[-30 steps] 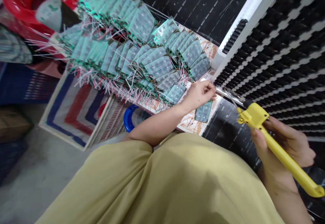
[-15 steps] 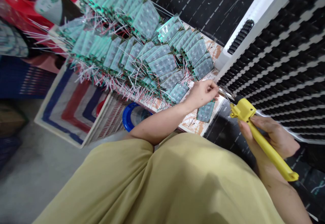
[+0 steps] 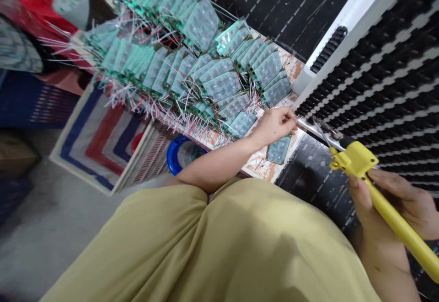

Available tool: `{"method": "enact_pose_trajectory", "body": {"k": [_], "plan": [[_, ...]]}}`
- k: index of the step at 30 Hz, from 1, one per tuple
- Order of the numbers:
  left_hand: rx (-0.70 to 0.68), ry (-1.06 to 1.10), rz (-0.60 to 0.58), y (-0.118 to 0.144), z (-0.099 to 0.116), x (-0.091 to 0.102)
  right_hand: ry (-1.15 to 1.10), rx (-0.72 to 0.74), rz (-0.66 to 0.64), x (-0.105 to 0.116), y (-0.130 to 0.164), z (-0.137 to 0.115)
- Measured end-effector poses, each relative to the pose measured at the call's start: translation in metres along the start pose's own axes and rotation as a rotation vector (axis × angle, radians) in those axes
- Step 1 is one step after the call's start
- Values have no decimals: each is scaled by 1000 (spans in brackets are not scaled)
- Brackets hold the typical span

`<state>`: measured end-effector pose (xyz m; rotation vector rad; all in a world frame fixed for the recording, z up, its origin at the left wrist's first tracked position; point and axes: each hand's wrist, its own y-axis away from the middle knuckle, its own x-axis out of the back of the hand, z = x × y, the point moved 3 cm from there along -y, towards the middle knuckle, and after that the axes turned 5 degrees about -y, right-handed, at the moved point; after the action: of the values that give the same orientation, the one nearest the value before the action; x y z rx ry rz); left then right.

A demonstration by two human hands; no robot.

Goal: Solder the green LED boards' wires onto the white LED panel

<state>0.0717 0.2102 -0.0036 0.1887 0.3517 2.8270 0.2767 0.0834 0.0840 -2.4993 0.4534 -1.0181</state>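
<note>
My right hand grips the yellow handle of a soldering iron, whose metal tip and thin feed tube point up and left, toward the rack of black parts. There is a gap between the tip and my left hand. The left fingers are pinched together at the rack's lower left corner; what they hold is too small to make out. Just below them a single green circuit board lies on the patterned board. Rows of circuit boards with red and white wires stand left of this hand.
A white crate with a striped lining and a blue-rimmed bucket are below the rows, at left. Red plastic tubs and a roll stand at top left. Black sheeting with dashed lines covers the surface behind.
My right hand has drawn the soldering iron right and down, away from my left hand. The left hand stays pinched in about the same place.
</note>
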Motion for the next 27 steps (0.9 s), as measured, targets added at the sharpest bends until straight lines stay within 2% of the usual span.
{"method": "enact_pose_trajectory", "body": {"k": [2,6,11,14,16,18,20,22,25,27], "plan": [[1,-6,3,0,0,0,-10,44,120,1,1,-7],[-28,-30,9,1,0,0,-118,-87,97,3,4,-7],[-72,-76,13,-1,-2,-1,-135,2,169,9,8,2],[-84,-124,12,-2,-3,-2,-188,7,207,8,11,6],[-102,-198,17,1,0,-2,-212,13,252,8,13,7],[-170,-374,52,10,10,1,-231,40,312,10,15,8],[-267,-616,109,25,26,11,-240,27,359,13,16,10],[-339,-820,168,39,44,30,-223,-10,375,16,18,14],[-382,-970,329,48,69,70,-198,-5,400,20,20,18],[-384,-1004,401,41,81,91,-213,-11,406,21,21,19]]}}
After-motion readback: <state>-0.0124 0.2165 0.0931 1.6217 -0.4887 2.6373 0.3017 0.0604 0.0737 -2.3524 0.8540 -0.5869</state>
